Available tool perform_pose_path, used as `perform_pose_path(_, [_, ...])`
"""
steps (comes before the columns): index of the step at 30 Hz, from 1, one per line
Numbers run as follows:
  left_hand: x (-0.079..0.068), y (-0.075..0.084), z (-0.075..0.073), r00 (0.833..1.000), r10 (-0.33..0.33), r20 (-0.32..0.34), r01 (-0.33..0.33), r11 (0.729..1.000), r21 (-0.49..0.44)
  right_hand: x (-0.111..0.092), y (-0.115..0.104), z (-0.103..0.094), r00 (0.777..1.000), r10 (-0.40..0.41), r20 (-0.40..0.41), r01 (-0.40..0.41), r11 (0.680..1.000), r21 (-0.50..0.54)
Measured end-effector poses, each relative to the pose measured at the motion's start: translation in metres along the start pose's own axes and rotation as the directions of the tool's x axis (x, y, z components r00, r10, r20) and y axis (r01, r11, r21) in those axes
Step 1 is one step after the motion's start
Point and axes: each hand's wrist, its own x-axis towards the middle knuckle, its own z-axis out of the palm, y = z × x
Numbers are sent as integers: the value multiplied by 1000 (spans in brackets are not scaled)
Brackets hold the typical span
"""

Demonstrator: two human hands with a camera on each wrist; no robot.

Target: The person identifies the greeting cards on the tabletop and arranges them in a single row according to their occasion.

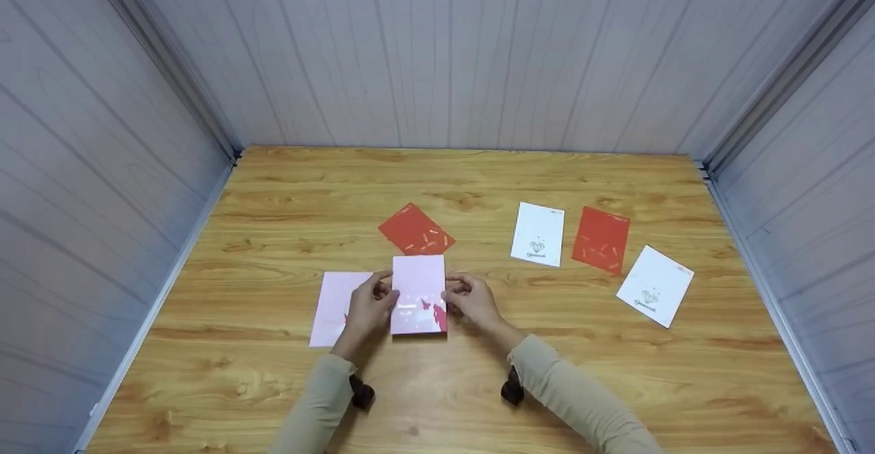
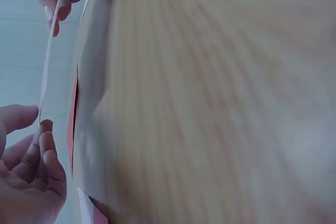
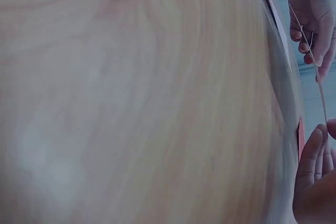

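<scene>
A pink paper envelope (image 1: 417, 290) with darker pink shapes at its lower right is held up over the table between both hands. My left hand (image 1: 370, 307) pinches its left edge between thumb and fingers. On the opposite edge, my right hand (image 1: 477, 303) pinches it the same way. Seen edge-on in the left wrist view, the pink envelope (image 2: 46, 72) is a thin strip, raised off the tabletop. Another pink envelope (image 1: 335, 297) lies flat at the left, partly hidden under the left hand. Just behind the held one lies a red envelope (image 1: 413, 225), turned at an angle.
Over on the right lie a white envelope (image 1: 539, 228) with a diamond drawing, a red envelope (image 1: 601, 235) and a second white envelope (image 1: 656, 286), tilted. Panelled walls (image 1: 437, 50) enclose the wooden table (image 1: 273, 187) at the back and both sides.
</scene>
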Motion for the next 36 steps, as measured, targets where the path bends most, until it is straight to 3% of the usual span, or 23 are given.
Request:
perform_pose_path(7, [-3, -4, -5, 993, 117, -16, -117, 992, 36, -13, -18, 7, 999, -45, -9, 45, 998, -31])
perform_pose_path(14, [-7, -6, -11, 999, 46, 8, -46, 994, 96, -19, -23, 15, 998, -63, 32, 65, 995, -73])
perform_pose_path(21, [-11, -7, -16, 999, -30, 31, 25, 988, 149, -1, 13, 22, 998, -39, 46, 43, 996, -84])
perform_pose_path(28, [-13, -10, -19, 996, -83, 29, 76, 979, 189, -1, 13, 29, 998, -16, 53, 20, 997, -76])
perform_pose_path(36, [-14, -9, -22, 999, -52, 0, 51, 967, 250, 1, 13, 36, 994, 70, 82, -74, 996, 48])
